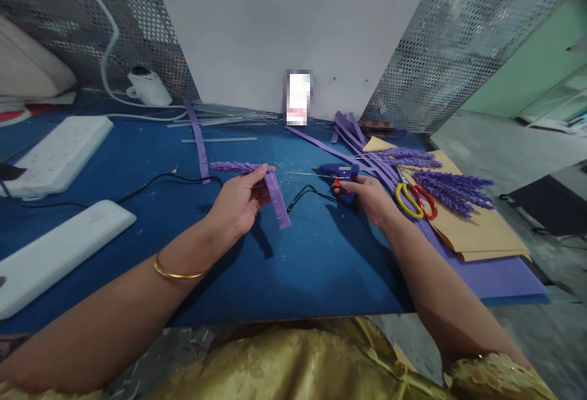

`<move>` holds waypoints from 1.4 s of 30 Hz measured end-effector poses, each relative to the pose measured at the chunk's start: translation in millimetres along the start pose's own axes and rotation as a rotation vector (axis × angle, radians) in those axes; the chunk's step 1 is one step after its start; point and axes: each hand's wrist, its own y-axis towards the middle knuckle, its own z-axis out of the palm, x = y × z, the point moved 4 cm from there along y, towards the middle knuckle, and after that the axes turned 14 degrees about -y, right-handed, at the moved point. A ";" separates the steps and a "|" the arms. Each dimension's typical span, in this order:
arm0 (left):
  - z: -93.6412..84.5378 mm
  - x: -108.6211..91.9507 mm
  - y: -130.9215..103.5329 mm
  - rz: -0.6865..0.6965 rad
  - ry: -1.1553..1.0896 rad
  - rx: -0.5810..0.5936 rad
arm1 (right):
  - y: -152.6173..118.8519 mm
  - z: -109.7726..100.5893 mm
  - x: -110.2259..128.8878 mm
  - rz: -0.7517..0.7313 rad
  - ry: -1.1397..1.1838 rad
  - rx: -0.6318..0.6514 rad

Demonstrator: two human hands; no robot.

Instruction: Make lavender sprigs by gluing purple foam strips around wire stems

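Observation:
Between the fingertips of my left hand [242, 201] is a purple paper flower spike [232, 167], lying sideways with its tip to the left. A fringed purple strip [277, 201] hangs down from its right end, by my fingers. A thin wire stem runs from there to the right, across the front of the glue gun. My right hand [370, 195] is closed on the blue glue gun [346, 172], whose nozzle points left. One finger rests near its orange trigger. The gun's lower part is partly hidden by my fingers.
Yellow-and-red scissors [409, 200], finished purple spikes [458, 189] and brown paper [486, 235] lie at the right. A lit phone [298, 97] stands at the back. Purple strips [199, 143] and wires lie behind my hands. Two white power units [64, 244] and a black cable are left.

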 end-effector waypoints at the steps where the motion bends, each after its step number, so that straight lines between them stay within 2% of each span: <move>1: 0.0 0.5 0.0 -0.001 0.002 0.011 | 0.7 -4.8 1.1 -0.065 -0.200 -0.082; 4: 0.1 2.0 -1.1 -0.004 0.016 0.040 | -0.8 -14.8 6.4 -0.189 -0.746 -0.291; 7: 1.6 5.2 -5.1 -0.018 0.071 0.076 | -2.0 -18.0 8.3 -0.181 -0.966 -0.307; 10: 5.9 12.2 -12.8 -0.068 0.142 0.158 | -5.7 -22.9 14.8 -0.214 -0.960 -0.402; 12: 9.4 18.9 -19.2 -0.115 0.199 0.237 | -12.1 -24.4 23.8 -0.342 -0.821 -0.489; 13: 10.9 22.5 -22.5 -0.139 0.231 0.274 | -16.1 -23.1 28.2 -0.411 -0.712 -0.487; 15: 12.8 28.7 -28.3 -0.167 0.291 0.330 | -24.3 -14.4 35.2 -0.496 -0.471 -0.351; 18: 13.8 36.5 -34.6 -0.188 0.373 0.386 | -39.4 12.1 41.6 -0.474 -0.237 0.024; 20: 14.2 41.7 -37.7 -0.218 0.415 0.436 | -51.4 30.2 45.0 -0.465 -0.102 0.220; 23: 14.3 49.4 -40.6 -0.281 0.440 0.503 | -63.0 49.3 44.8 -0.403 0.080 0.398; 26: 11.4 53.5 -39.5 -0.315 0.443 0.463 | -65.2 56.7 40.9 -0.306 0.224 0.458; 29: 8.8 53.6 -37.3 -0.315 0.449 0.402 | -63.4 56.6 38.3 -0.238 0.309 0.441; 34: 9.3 51.7 -37.3 -0.295 0.457 0.379 | -60.6 55.0 37.5 -0.196 0.375 0.428; 39: 9.6 53.9 -39.0 -0.339 0.390 0.339 | -57.7 56.8 34.8 -0.160 0.491 0.591; 42: 8.1 56.6 -40.3 -0.380 0.381 0.322 | -54.6 57.6 32.5 -0.180 0.487 0.609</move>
